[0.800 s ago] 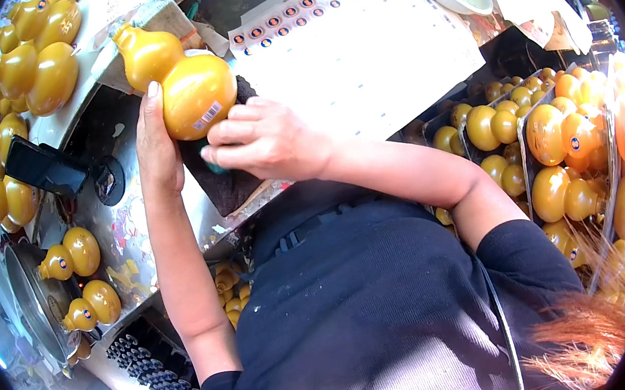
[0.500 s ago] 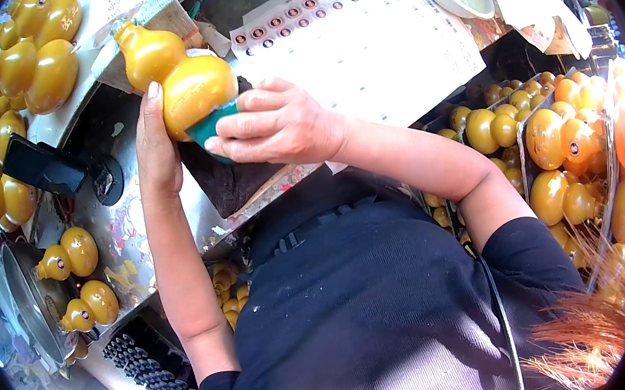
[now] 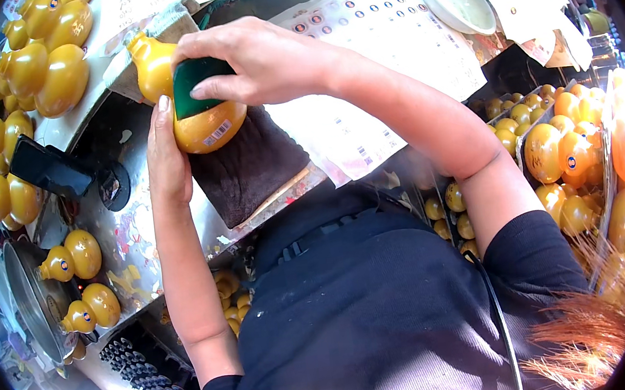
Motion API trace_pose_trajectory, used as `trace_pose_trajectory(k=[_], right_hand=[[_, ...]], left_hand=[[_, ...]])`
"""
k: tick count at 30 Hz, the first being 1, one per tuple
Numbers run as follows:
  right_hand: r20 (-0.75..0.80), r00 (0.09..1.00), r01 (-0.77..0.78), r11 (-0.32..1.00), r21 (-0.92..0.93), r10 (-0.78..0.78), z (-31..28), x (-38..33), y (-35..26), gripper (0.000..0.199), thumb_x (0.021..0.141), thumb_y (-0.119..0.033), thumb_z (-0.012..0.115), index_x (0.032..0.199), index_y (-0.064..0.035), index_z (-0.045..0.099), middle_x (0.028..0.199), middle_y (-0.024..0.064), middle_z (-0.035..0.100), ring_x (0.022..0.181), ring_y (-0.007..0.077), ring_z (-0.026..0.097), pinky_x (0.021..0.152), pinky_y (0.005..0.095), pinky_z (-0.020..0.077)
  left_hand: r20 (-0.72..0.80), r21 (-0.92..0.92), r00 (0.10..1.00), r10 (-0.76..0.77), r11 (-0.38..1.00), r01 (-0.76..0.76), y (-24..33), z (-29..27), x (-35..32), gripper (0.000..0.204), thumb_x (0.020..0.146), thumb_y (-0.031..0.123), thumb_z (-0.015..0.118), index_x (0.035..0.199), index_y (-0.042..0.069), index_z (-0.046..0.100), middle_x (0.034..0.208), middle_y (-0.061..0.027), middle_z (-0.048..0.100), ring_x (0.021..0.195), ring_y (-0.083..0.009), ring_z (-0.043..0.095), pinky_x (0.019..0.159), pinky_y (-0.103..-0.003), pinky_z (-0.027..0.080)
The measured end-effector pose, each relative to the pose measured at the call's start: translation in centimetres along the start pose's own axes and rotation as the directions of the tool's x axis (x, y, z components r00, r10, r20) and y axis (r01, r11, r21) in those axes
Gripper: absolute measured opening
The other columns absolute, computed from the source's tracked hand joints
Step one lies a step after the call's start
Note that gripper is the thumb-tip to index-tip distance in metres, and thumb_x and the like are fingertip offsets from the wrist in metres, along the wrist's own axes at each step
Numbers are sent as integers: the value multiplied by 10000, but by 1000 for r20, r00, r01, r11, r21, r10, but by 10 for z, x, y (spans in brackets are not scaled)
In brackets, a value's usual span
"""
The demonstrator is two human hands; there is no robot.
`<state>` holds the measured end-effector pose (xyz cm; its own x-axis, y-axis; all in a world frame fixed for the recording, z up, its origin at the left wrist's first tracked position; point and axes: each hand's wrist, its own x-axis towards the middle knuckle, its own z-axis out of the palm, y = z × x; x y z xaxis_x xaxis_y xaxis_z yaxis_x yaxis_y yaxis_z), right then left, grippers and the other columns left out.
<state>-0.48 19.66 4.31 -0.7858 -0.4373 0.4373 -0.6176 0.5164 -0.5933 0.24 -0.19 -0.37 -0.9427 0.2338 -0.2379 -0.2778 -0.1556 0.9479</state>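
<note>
The green pad (image 3: pixel 190 78) is now sitting higher on the yellow gourd (image 3: pixel 232 120), having been at the lower end of its wide bulb half a second ago; the right hand (image 3: pixel 260 59) is coming up with it. The small striped label on the wide bulb, which the pad was hiding, is showing again.

The gourd is resting in the upper left-centre of the frame, its narrow end pointing to the upper left and its wide bulb to the lower right, so the long axis is running on a slant. Its skin is looking smooth and glossy; the pad is looking flat and smooth, and it is covering the gourd's middle. The right fingers are grasping the pad, the thumb pressing across its face. The left hand (image 3: pixel 168 161) is supporting the gourd from its left side, the thumb lying along the skin; how the other left fingers are closing cannot be told, as they are hidden.

Below the gourd, a dark, soft cloth (image 3: pixel 253 171) is lying on the table (image 3: pixel 134 236). A white sticker sheet (image 3: pixel 389 57) is spreading to the upper right, near a pale oval bowl (image 3: pixel 460 0). More glossy gourds (image 3: pixel 60 77) are standing at the upper left.
</note>
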Motion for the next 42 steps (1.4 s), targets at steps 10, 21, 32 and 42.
trace_pose_trajectory(k=[10,21,32,42], right_hand=[[-272,956,-94,992,82,113,9,-13,-12,307,886,-221,623,1102,-40,501,918,171,607,853,330,658,723,375,529],[-454,792,-310,909,278,409,45,-71,11,352,868,-160,647,1130,-36,448,941,188,603,845,328,637,730,377,503],[-265,882,271,879,-392,-390,59,-65,-21,186,758,-164,622,942,-182,600,916,-66,540,809,100,540,655,271,462],[-29,925,360,899,-250,-379,47,-66,-14,80,752,-137,627,822,-167,603,822,-25,551,813,144,566,676,303,486]], left_hand=[[-37,139,978,205,970,-198,-18,5,-13,634,990,464,410,1451,50,273,1412,-101,393,1334,-196,357,1120,-367,236],[32,81,992,121,989,-123,-13,-1,-13,565,1019,412,347,1447,48,287,1405,-97,401,1322,-188,374,1115,-351,258],[40,-43,998,42,998,-40,-7,-2,-13,540,1032,386,305,1436,28,300,1380,-109,427,1287,-189,417,1093,-337,299],[-9,-73,997,77,994,-77,-11,-6,-11,454,1032,350,341,1370,52,400,1342,-73,475,1257,-172,443,1055,-332,347]])
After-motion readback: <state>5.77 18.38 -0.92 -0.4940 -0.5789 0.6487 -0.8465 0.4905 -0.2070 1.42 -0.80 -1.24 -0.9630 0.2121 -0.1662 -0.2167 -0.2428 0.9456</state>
